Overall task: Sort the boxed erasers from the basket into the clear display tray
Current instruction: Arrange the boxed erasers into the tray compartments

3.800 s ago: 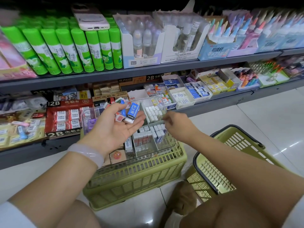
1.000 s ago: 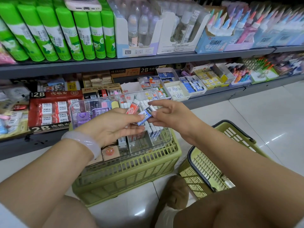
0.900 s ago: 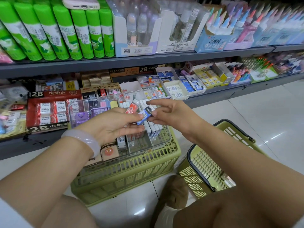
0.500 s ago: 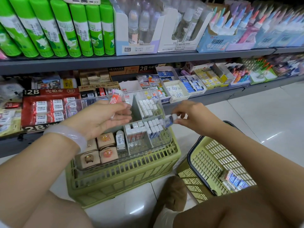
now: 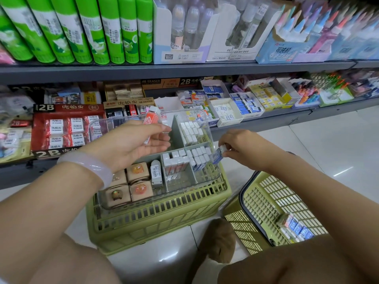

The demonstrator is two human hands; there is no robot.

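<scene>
1. Fingers (image 5: pixel 226 153) of our right hand (image 5: pixel 242 148) pinch a blue boxed eraser (image 5: pixel 217 155) at the clear display tray (image 5: pixel 213 173)'s right edge.
2. We hold a red boxed eraser (image 5: pixel 151 120) in our left hand (image 5: pixel 131 142), above the tray.
3. More erasers (image 5: pixel 297 227) lie in the basket (image 5: pixel 254 203).

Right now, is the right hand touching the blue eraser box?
Touching. The head view shows the right hand pinching the blue eraser box between fingertips, over the tray's right edge.

hands (image 5: pixel 141 140): 2 | green baskets (image 5: pixel 155 220): 2 | clear tray (image 5: pixel 213 175): 1 | brown boxed erasers (image 5: pixel 137 171): 4 | bracelet (image 5: pixel 92 167): 1
</scene>
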